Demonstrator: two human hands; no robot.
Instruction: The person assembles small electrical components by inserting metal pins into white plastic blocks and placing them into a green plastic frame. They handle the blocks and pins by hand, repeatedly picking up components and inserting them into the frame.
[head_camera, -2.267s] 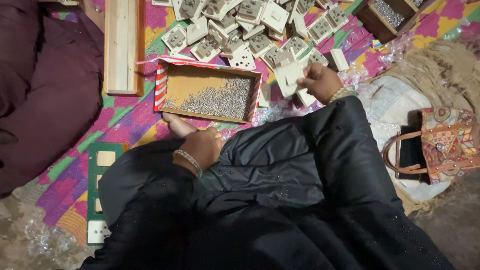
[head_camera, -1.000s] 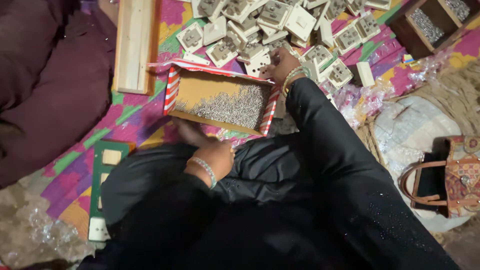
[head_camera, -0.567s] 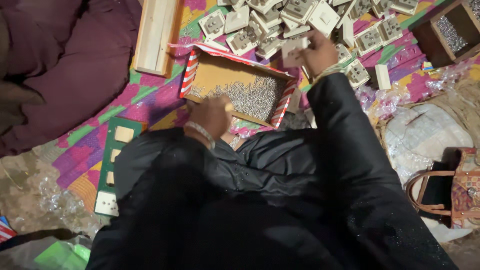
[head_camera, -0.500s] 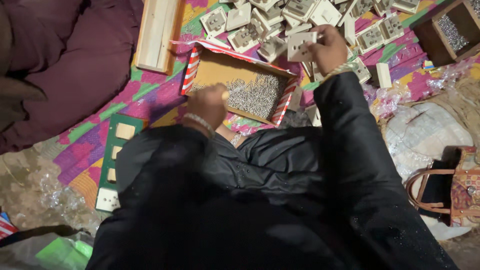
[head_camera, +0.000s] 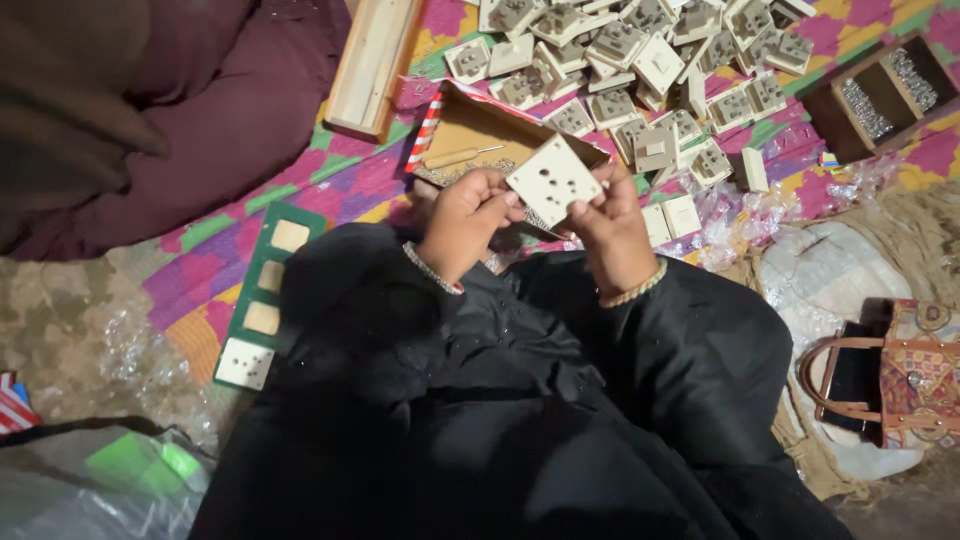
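Hands now meet over the cardboard box (head_camera: 470, 135), no longer apart. Left hand (head_camera: 462, 222) and right hand (head_camera: 612, 232) pinch one white socket plate (head_camera: 553, 181) between fingertips, tilted.

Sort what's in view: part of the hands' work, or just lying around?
In use: left hand, right hand, white socket plate held between them, cardboard box of screws, pile of socket parts.
Lying about: handbag, wooden tray, green frame, maroon cushion.
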